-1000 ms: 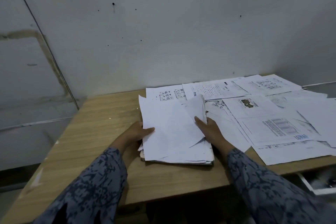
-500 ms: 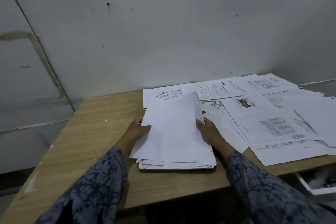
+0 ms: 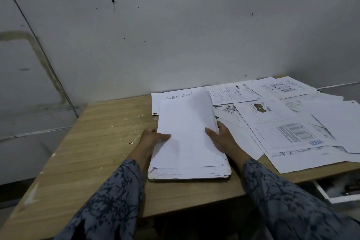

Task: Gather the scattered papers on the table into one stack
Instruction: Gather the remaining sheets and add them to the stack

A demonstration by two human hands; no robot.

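Observation:
A thick stack of white papers (image 3: pixel 187 142) lies near the front edge of the wooden table (image 3: pixel 93 152). Its far end is lifted and tilted up. My left hand (image 3: pixel 153 137) grips the stack's left edge, thumb on top. My right hand (image 3: pixel 220 138) grips its right edge, thumb on the top sheet. Several loose printed sheets (image 3: pixel 288 128) lie scattered and overlapping on the table to the right. One more printed sheet (image 3: pixel 167 99) peeks out behind the stack.
A grey wall (image 3: pixel 175 35) stands right behind the table. Below the table's right front edge an open drawer or tray (image 3: pixel 342 189) holds small items. Small crumbs dot the bare wood at the left.
The loose top sheets that lay skewed on the stack now sit squared with it. Both hands have shifted slightly along the stack's sides and its far end has risen.

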